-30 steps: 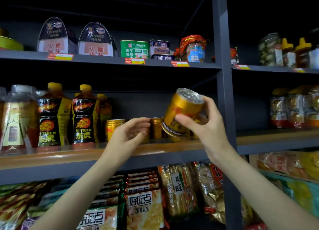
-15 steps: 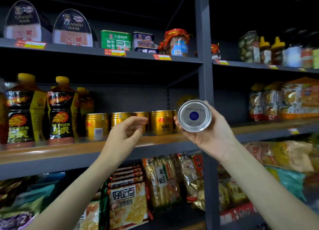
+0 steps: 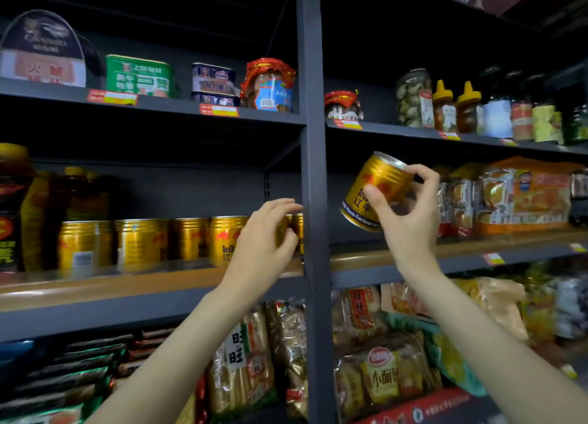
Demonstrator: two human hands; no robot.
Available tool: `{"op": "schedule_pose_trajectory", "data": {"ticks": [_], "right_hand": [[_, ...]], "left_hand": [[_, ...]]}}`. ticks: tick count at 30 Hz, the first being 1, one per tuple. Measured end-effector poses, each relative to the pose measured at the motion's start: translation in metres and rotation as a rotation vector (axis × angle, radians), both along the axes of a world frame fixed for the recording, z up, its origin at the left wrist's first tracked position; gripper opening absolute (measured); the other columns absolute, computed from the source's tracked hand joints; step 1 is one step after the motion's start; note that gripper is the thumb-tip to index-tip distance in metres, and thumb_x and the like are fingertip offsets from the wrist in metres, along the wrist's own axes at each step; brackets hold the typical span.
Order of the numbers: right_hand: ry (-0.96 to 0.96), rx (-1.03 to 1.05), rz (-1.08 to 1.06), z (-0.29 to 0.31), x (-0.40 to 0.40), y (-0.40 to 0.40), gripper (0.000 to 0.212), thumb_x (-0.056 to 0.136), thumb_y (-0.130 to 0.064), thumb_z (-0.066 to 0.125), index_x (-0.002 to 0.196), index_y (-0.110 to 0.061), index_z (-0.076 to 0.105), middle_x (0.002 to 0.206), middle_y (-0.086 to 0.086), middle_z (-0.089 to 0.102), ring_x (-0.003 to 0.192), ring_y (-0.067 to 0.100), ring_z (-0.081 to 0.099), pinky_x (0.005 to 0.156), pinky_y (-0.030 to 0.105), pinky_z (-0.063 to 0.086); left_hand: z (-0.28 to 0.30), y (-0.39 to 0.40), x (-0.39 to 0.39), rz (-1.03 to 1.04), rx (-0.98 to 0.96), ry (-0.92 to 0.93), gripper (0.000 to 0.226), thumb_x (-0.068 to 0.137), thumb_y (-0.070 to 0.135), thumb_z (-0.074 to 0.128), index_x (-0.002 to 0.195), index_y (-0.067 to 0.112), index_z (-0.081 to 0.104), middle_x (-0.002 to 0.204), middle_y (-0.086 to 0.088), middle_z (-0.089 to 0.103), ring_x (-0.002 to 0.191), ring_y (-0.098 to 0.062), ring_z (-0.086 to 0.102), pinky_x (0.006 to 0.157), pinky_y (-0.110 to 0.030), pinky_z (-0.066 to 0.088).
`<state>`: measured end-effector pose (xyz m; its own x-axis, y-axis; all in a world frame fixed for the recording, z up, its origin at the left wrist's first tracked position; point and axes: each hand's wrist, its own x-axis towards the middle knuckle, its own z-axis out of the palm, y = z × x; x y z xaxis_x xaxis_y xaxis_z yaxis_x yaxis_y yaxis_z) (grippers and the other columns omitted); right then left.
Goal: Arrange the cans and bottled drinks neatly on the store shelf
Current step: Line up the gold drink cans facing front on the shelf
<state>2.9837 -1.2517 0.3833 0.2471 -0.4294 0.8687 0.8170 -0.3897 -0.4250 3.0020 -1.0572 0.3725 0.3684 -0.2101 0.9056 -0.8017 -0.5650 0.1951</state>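
Right now I am holding one gold can (image 3: 375, 191) tilted in my right hand (image 3: 410, 220), thumb across its label and fingers curled round the far side, up in front of the bay to the right of the upright post (image 3: 313, 201). My left hand (image 3: 264, 248) is reaching at the right end of the row of gold cans (image 3: 143, 244) standing on the wooden shelf (image 3: 111, 283), fingers curving toward the last can (image 3: 294, 232) by the post; I cannot tell whether they are gripping it or only touching it, since my palm is covering most of it.

To do this well, I am thinking I should turn the held can upright, label facing out, and bring it back across the post to the free end of the row, setting it down flush with the front edge and just beside its neighbour without knocking the line. Steadying the end can with my left hand should help.

The drink bottles (image 3: 19, 207) at far left are being cut off by the frame edge and are dim. How deep the row runs behind the front cans is hidden, and the small print on the labels is too blurred to read.
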Motion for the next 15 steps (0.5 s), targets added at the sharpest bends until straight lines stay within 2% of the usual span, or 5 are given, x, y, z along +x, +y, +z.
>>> {"op": "schedule_pose_trajectory", "data": {"ticks": [2,3,7,10,15], "right_hand": [[-0.038,-0.187,-0.289,0.002,0.021,-0.022,0.054,0.081,-0.031,0.074,0.124,-0.017,0.045,0.115,-0.004,0.052,0.09,0.003,0.048,0.072,0.005,0.038],[0.003,-0.235,-0.335,0.004,0.03,-0.03,0.056,0.081,-0.033,0.073,0.126,-0.015,0.045,0.117,-0.001,0.053,0.09,0.004,0.047,0.073,0.009,0.038],[0.275,-0.381,-0.409,0.014,0.067,-0.056,0.057,0.083,-0.041,0.069,0.129,-0.022,0.042,0.12,0.005,0.057,0.097,0.021,0.058,0.082,0.036,0.045],[0.482,-0.392,-0.384,0.022,0.088,-0.07,0.054,0.082,-0.042,0.071,0.124,-0.022,0.043,0.119,0.008,0.059,0.109,0.03,0.056,0.079,0.032,0.038],[0.676,-0.414,-0.353,0.009,0.111,-0.084,0.056,0.08,-0.044,0.073,0.121,-0.022,0.043,0.119,0.01,0.058,0.108,0.032,0.056,0.075,0.033,0.04]], "left_hand": [[-0.003,-0.022,0.01,0.049,0.008,0.009,0.038,0.093,0.009,0.05,0.129,0.021,0.053,0.14,0.009,0.041,0.13,-0.005,0.034,0.105,-0.014,0.023],[-0.005,-0.03,0.013,0.046,-0.012,0.03,0.039,0.094,0.01,0.05,0.131,0.022,0.051,0.142,0.011,0.038,0.13,-0.003,0.033,0.103,-0.012,0.024],[-0.015,-0.048,0.018,0.032,-0.077,0.03,0.042,0.093,0.007,0.051,0.133,0.023,0.049,0.142,0.013,0.031,0.101,0.023,0.039,0.084,0.002,0.034],[-0.017,-0.048,0.021,0.056,-0.096,0.016,0.044,0.093,0.005,0.051,0.132,0.025,0.05,0.142,0.013,0.032,0.095,0.025,0.042,0.082,-0.005,0.042],[-0.014,-0.048,0.022,0.105,-0.115,-0.045,0.043,0.091,-0.002,0.049,0.126,0.024,0.056,0.136,0.012,0.04,0.098,0.03,0.039,0.079,0.002,0.037]]}}
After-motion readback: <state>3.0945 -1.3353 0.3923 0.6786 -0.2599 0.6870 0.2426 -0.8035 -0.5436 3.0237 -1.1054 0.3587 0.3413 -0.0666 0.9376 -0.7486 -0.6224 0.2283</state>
